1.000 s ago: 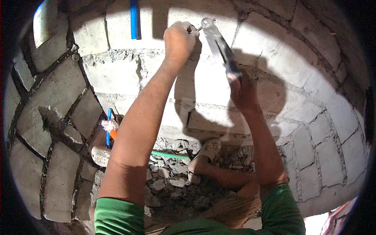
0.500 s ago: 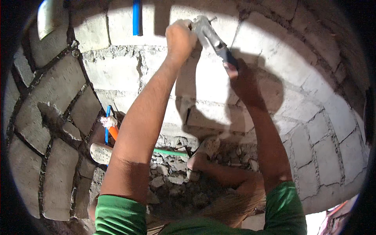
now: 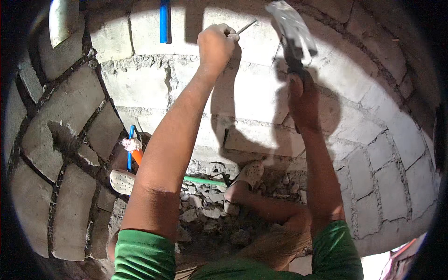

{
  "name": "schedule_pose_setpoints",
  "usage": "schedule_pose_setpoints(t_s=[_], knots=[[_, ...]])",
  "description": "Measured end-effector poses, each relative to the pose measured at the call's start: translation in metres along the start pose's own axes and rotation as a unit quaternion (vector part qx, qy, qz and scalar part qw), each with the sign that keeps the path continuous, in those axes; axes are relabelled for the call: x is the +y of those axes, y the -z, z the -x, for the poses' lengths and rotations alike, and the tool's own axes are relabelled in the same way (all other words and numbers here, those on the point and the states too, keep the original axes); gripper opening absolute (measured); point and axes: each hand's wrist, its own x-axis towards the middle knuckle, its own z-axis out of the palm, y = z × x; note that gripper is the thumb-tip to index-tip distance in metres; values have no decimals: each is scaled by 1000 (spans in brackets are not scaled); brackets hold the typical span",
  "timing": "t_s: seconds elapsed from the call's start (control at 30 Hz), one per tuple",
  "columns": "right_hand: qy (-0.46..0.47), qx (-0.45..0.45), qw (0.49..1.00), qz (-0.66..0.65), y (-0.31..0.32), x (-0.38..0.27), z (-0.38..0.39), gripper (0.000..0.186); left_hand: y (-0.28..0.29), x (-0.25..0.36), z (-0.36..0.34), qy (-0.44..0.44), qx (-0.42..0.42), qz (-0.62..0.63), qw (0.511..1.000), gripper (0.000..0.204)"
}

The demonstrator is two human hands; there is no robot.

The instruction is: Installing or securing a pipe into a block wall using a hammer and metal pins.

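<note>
Since the frame half a second ago, the hammer (image 3: 294, 31) has swung up and to the right, away from the metal rod (image 3: 247, 26); the left hand (image 3: 216, 49) and the rod stay nearly in place.

The left hand is closed in a fist around the rod, against the lit part of the block wall (image 3: 259, 95). The rod's free end projects from the thumb side, its long axis slanting up and to the right; its other end is hidden by the fist. The right hand (image 3: 302, 95) is closed on the dark handle of the hammer, whose metal head is blurred.

The governing relation: the hammer head is to the right of the rod's free end, apart from it, with bare wall showing between. The left hand is the nearer to the rod; the right hand is lower and further right.

A blue pipe (image 3: 164, 21) stands left of the left hand, not touching it. Below, a green strip (image 3: 203, 180) lies over broken rubble (image 3: 212, 213), near a perforated shoe (image 3: 252, 174).
</note>
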Motion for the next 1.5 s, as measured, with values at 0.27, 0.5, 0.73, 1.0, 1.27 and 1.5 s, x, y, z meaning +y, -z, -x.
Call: schedule_pose_setpoints(t_s=[0.27, 0.5, 0.73, 1.0, 1.27, 1.5], knots=[[-194, -70, 976, -72, 9, 20, 21, 46, -6, -5, -1, -22, 28, -47, 998, 10], [-65, -60, 996, -5, 6, -2, 17, 53, 5, 9, 2, 52, 0, -3, 999, 9], [-80, -167, 980, 68, -6, 4, -19, 44, -5, 10, 0, 28, 21, 2, 999, 9], [72, -119, 986, 87, 8, 31, 2, 37, -11, 13, 0, 39, 14, 96, 995, 10], [-167, -14, 983, -80, -5, 39, 79, 34, 21, 12, 8, 337, -97, 386, 853, 7], [-371, -30, 875, -308, 11, 11, 104, 27, 44, 36, 60, 364, -233, 579, 691, 10]])
